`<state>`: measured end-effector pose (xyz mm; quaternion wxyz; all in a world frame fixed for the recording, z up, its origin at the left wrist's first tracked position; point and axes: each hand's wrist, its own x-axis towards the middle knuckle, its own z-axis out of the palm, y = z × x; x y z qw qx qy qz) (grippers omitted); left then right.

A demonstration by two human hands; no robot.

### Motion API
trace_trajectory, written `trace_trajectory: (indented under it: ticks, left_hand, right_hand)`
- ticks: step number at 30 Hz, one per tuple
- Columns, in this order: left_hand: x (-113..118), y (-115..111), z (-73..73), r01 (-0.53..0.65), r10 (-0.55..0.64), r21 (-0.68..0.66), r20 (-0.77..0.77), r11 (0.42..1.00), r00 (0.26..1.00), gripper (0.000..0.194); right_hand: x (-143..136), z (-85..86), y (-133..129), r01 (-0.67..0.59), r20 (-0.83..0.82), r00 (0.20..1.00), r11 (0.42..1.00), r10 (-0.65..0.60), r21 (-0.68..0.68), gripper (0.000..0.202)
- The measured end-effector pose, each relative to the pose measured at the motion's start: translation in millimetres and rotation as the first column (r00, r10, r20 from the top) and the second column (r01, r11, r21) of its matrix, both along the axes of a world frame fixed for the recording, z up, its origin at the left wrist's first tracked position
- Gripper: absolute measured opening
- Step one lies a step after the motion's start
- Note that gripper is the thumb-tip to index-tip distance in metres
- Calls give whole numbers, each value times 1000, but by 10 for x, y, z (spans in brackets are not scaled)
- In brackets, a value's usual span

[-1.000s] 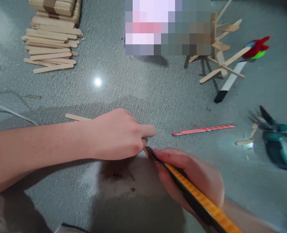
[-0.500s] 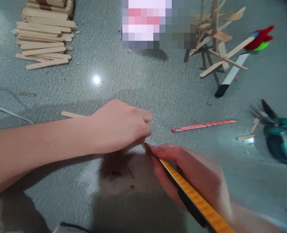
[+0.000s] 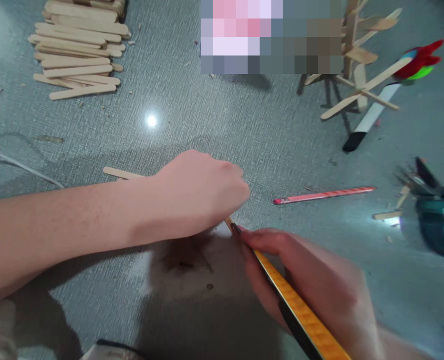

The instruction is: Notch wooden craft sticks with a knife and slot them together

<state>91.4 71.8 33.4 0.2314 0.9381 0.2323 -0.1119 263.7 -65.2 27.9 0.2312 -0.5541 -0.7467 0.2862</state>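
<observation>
My left hand (image 3: 202, 190) is closed, knuckles up, low over the table near the middle of the view. A narrow piece of wooden craft stick (image 3: 228, 220) shows under its near edge; the rest is hidden by the hand. My right hand (image 3: 312, 270) is wrapped around a yellow and black utility knife (image 3: 300, 305), held at a slant. The knife's tip meets the stick right beside my left hand. Another craft stick (image 3: 122, 173) lies partly under my left wrist.
A pile of craft sticks (image 3: 81, 45) lies at upper left. A pink pencil (image 3: 323, 195), green-handled pliers (image 3: 434, 215) and a white marker (image 3: 374, 117) lie to the right. A stick structure (image 3: 360, 92) stands at upper right, with a red piece (image 3: 417, 60). A white cable (image 3: 22, 166) runs at left.
The whole view has shifted slightly, so things appear a little further right. My left fingers now show less beyond the knuckles. Both hands keep their grip, and the knife tip stays at the stick.
</observation>
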Motion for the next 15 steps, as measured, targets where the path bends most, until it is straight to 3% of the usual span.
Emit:
trace_trajectory:
  ticks: [10,15]
  left_hand:
    - [-57,-4,-97,33,-37,38,109,999,993,15]
    - [-110,-68,-205,53,-78,113,229,992,970,9]
  right_hand:
    - [-22,-37,-17,6,35,999,992,-10,129,21]
    - [33,-148,-81,-101,62,994,974,91,204,30]
